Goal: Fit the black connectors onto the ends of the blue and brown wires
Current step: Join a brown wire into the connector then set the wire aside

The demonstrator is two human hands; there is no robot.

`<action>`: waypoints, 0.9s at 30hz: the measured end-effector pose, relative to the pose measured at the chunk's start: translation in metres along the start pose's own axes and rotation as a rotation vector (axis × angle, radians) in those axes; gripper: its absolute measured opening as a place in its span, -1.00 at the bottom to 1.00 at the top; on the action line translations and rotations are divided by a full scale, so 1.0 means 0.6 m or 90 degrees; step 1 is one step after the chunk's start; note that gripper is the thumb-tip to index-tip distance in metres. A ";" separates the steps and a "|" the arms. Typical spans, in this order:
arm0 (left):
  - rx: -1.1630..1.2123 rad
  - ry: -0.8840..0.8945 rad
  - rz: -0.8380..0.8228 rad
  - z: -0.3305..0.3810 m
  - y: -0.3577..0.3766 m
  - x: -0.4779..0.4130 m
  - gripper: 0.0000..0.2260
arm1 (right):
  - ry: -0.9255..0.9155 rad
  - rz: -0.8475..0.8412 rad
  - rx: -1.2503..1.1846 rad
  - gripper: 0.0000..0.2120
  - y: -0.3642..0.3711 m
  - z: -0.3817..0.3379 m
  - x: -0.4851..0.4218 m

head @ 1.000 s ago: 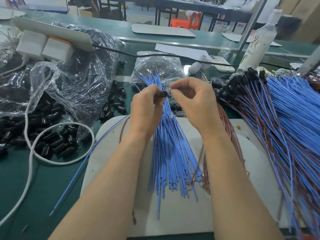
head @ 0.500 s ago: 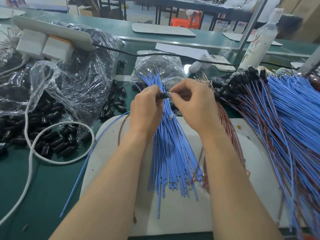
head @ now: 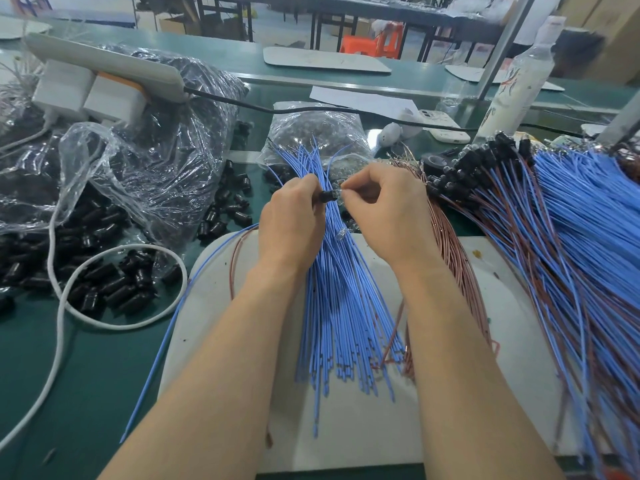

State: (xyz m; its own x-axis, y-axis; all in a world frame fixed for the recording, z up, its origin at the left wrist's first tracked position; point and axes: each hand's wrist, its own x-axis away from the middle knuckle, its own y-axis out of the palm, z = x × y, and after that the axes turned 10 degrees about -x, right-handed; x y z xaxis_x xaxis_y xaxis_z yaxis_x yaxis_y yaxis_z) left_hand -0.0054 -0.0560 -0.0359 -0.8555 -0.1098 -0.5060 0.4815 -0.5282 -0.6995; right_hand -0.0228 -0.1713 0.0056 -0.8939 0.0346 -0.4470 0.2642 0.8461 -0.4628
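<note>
Pinched between the thumb and curled fingers of the left hand is a single black connector, held at mid-frame just above the fanned bundle of loose blue wires. The right hand is closed in a fine pinch at the connector's right-hand end, where a small clear tip is seen; exactly what is gripped there is too small to be told. One blue wire and one brown wire are seen trailing from under the left hand toward the lower left, across the edge of the white work board, and these are judged to be the pair being fitted. The step in hand is taken to be the seating of the connector on the wire ends, with the two hands almost touching. For the next move, a straight push along the connector's axis would be called for, with the wire ends kept aligned so that nothing is bent. After that, the piece could be laid with the finished wires piled at the right of the frame. A fresh connector would then be needed from the heap of loose black connectors spilled from the clear plastic bag at the left. A bundle of brown wires lies just beside the right wrist.
</note>
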 end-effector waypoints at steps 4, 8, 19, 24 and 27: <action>-0.004 -0.004 -0.001 0.000 0.001 0.000 -0.92 | 0.007 0.000 0.001 -0.92 0.000 0.000 -0.001; -0.008 -0.007 -0.007 0.001 0.002 -0.001 -0.93 | 0.012 0.001 0.006 -0.92 -0.002 0.002 -0.001; 0.000 0.016 -0.034 -0.002 0.004 -0.002 -0.96 | 0.014 -0.012 0.025 -0.90 0.002 0.008 0.000; 0.128 0.039 -0.153 -0.007 0.002 -0.005 -0.87 | 0.030 -0.004 0.024 -0.90 -0.007 0.025 -0.006; 0.175 0.046 -0.184 -0.006 -0.005 -0.007 -0.85 | 0.054 -0.023 -0.011 -0.92 -0.015 0.037 -0.008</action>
State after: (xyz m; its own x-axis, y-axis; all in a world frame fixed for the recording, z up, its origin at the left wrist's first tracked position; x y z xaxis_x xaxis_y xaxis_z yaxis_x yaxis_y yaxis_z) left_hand -0.0028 -0.0508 -0.0335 -0.9280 0.1298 -0.3492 0.1464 -0.7349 -0.6622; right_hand -0.0127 -0.1907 -0.0047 -0.9302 0.0487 -0.3638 0.2261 0.8568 -0.4633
